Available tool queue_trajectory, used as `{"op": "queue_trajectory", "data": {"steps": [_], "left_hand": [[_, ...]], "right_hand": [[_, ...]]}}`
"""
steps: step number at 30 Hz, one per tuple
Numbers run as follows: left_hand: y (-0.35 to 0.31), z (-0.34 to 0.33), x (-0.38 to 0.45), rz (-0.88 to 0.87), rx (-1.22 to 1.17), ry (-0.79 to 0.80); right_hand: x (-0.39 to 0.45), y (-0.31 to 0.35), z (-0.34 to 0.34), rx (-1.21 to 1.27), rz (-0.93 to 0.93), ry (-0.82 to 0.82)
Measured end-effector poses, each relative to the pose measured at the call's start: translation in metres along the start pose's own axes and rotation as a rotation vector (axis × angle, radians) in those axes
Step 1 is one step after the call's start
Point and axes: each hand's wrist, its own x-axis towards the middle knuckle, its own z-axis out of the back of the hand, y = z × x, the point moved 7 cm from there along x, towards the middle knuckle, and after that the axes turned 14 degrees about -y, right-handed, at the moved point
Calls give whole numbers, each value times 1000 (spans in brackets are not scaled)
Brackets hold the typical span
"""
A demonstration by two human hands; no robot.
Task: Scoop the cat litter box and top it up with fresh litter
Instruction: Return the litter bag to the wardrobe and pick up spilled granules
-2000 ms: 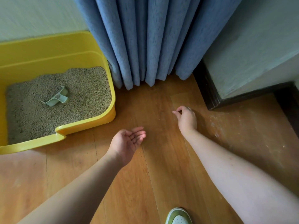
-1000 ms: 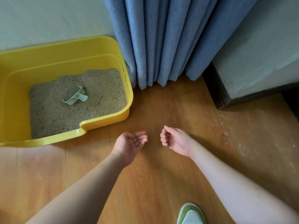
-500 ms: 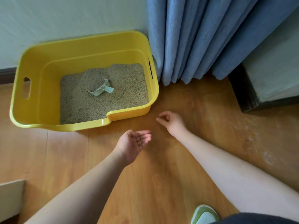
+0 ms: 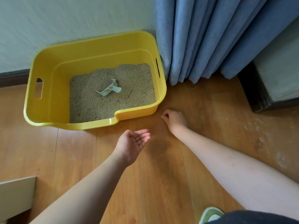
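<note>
A yellow litter box [image 4: 48, 88] stands on the wood floor against the wall, filled with tan litter [image 4: 132, 94] heaped toward its right side. A pale green scoop [image 4: 108, 90] lies on the litter near the middle. My left hand [image 4: 132, 143] hovers palm up and cupped just in front of the box, with a few small specks on the fingers. My right hand [image 4: 175, 119] is down on the floor by the box's front right corner, fingertips pinched together. Whether a grain is between them is too small to tell.
Blue curtains [image 4: 202, 38] hang to the floor right of the box. A dark-based wall corner [image 4: 252, 96] juts out at the right. A pale board edge [image 4: 16, 194] sits at lower left. My green shoe [image 4: 210, 215] shows at the bottom.
The view has swung left, bringing the whole box into sight. My right hand went from the floor to my left palm and back down to the floor near the box.
</note>
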Motion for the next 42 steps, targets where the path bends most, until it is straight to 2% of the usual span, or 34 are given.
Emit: {"op": "queue_trajectory", "data": {"steps": [6,12,16,20,24,28,42], "left_hand": [[8,-12,3,-2,19,-48],[22,-34,-2,-6,60,-30],[31,-47,-2,19,93,-9],[37,-51,2,65,107,-1],[35,-50,2,51,102,0],[31,-45,5,27,89,-2],[17,-29,10,-19,25,-62]], "right_hand": [[-35,11,6,299,61,-1],[-80,32,18,489,279,64],[-84,20,28,444,293,21],[-62,-17,43,409,81,-79],[-32,-51,42,224,-35,-100],[-9,-49,28,89,4,-87],[15,-33,13,46,-18,-67]]}}
